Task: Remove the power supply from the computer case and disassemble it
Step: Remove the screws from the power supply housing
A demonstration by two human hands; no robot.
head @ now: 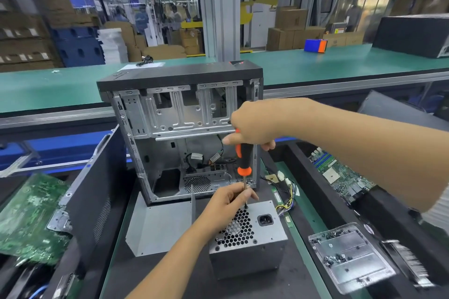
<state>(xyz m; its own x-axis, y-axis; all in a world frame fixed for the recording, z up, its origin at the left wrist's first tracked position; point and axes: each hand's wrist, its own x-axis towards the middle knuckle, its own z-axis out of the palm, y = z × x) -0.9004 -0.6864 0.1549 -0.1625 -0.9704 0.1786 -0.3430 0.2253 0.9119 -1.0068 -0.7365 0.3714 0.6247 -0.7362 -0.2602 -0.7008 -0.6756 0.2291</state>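
Orange-black screwdriver point(243, 156) upright on power supply point(247, 238), both hands gripping

Computer case point(179, 128) blocks behind power supply point(247, 245); right side open.

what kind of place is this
Likely an electronics teardown line in a warehouse: a green conveyor belt, stacked cardboard boxes, and loose circuit boards beside a gutted computer case.
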